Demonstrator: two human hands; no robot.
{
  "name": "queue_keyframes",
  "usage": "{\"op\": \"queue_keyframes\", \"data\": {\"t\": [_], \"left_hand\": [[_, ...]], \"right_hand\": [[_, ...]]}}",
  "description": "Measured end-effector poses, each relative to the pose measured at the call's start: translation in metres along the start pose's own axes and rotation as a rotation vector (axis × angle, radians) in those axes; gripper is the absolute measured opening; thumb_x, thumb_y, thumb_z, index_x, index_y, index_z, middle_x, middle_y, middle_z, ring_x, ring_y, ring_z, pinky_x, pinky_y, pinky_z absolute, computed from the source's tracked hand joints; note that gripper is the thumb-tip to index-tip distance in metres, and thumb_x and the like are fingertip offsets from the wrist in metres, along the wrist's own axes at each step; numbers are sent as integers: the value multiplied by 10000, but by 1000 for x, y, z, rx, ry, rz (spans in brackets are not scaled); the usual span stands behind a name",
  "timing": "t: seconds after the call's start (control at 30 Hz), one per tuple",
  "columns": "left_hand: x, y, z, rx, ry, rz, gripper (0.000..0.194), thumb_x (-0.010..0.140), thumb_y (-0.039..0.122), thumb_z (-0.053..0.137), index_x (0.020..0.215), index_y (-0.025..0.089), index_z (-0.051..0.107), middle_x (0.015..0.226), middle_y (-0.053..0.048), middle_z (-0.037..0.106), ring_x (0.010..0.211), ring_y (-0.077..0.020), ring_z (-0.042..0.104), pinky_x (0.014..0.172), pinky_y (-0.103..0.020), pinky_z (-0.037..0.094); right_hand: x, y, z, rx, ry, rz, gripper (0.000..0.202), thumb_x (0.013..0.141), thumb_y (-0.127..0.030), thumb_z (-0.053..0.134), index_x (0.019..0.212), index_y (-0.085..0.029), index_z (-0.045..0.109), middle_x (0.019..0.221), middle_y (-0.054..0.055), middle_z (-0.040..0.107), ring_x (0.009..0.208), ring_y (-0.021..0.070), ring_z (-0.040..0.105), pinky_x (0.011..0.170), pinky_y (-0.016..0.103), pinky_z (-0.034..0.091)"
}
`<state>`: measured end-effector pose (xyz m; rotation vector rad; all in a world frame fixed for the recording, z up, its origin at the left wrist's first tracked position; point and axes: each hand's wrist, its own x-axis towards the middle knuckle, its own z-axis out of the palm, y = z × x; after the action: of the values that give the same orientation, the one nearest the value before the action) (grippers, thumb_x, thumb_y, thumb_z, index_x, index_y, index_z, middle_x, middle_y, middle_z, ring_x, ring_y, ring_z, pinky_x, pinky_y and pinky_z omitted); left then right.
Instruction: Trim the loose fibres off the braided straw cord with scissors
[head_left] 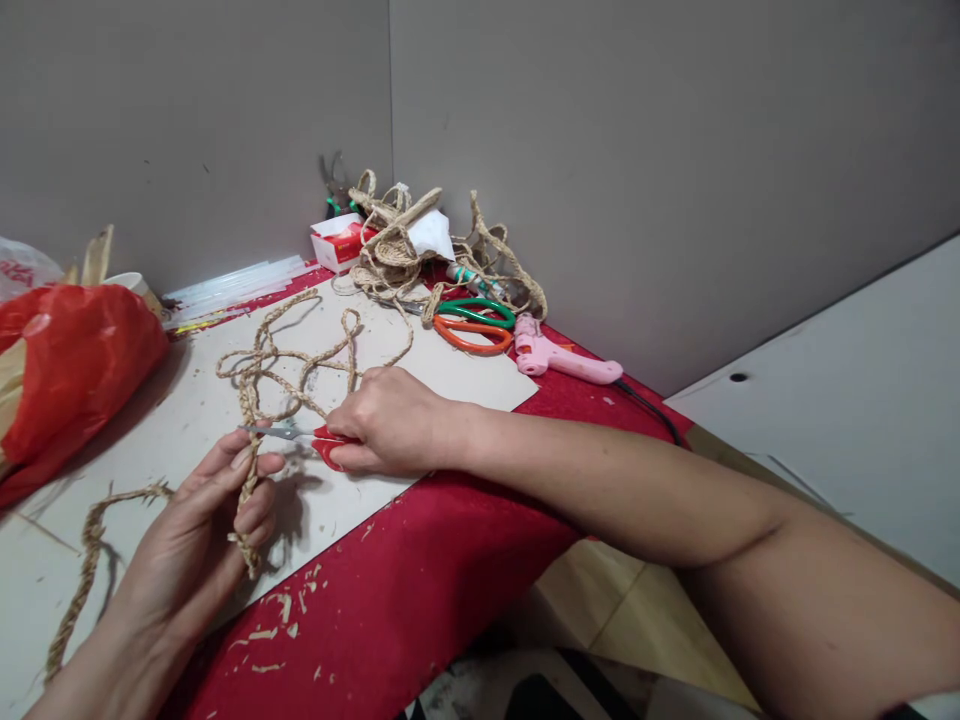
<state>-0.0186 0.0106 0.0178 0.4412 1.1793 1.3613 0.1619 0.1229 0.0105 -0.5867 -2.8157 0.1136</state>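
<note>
Between the thumb and fingers of my left hand is the end of a braided straw cord. The same cord runs up from my fingers and lies in loose loops on the white board. My right hand is wrapped round the red handles of small scissors. Their blades reach left to the cord just above my left fingertips; whether they are parted or closed on it I cannot make out. A second braided piece lies on the board, partly behind my left forearm.
At the back lie a heap of braided cord, a red-and-white box, pliers, green-and-orange scissors and a pink glue gun. Clear glue sticks and a red bag are at left. Straw scraps litter the red cloth.
</note>
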Motion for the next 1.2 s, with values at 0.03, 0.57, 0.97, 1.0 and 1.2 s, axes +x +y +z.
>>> {"op": "queue_keyframes", "data": {"t": [0.03, 0.57, 0.97, 1.0, 1.2], "left_hand": [[0, 0, 0, -3, -2, -3, 289, 743, 46, 635, 994, 190, 630, 749, -38, 648, 429, -57, 445, 386, -144, 396], [-4, 0, 1, -20, -26, 12, 362, 761, 21, 592, 1087, 175, 626, 750, -25, 644, 424, -47, 434, 376, -137, 390], [3, -7, -2, 287, 215, 270, 345, 653, 199, 772, 987, 184, 687, 679, -28, 693, 420, -81, 486, 335, -150, 349], [3, -7, -2, 314, 227, 266, 344, 656, 221, 775, 988, 189, 690, 684, -25, 695, 418, -81, 486, 320, -145, 326], [-2, -8, 3, 365, 259, 251, 339, 645, 262, 783, 963, 178, 700, 670, -18, 693, 411, -68, 488, 335, -131, 320]], "right_hand": [[0, 1, 0, 11, 16, 9, 330, 857, -385, 449, 722, -170, 660, 696, 47, 695, 573, 124, 522, 586, 298, 237], [-1, 0, 4, 24, 18, 18, 337, 826, -449, 467, 726, -187, 654, 631, 18, 661, 532, 115, 462, 573, 285, 203], [-5, 3, -9, 82, 70, 86, 337, 769, -481, 504, 669, -184, 628, 615, 13, 637, 542, 110, 446, 585, 274, 226], [-5, 2, -8, 58, 61, 68, 342, 768, -491, 501, 683, -185, 628, 622, 14, 644, 543, 113, 458, 595, 279, 236], [-3, -2, 0, -114, 44, -2, 389, 812, -500, 472, 794, -151, 643, 708, 70, 684, 617, 170, 562, 683, 339, 298]]}}
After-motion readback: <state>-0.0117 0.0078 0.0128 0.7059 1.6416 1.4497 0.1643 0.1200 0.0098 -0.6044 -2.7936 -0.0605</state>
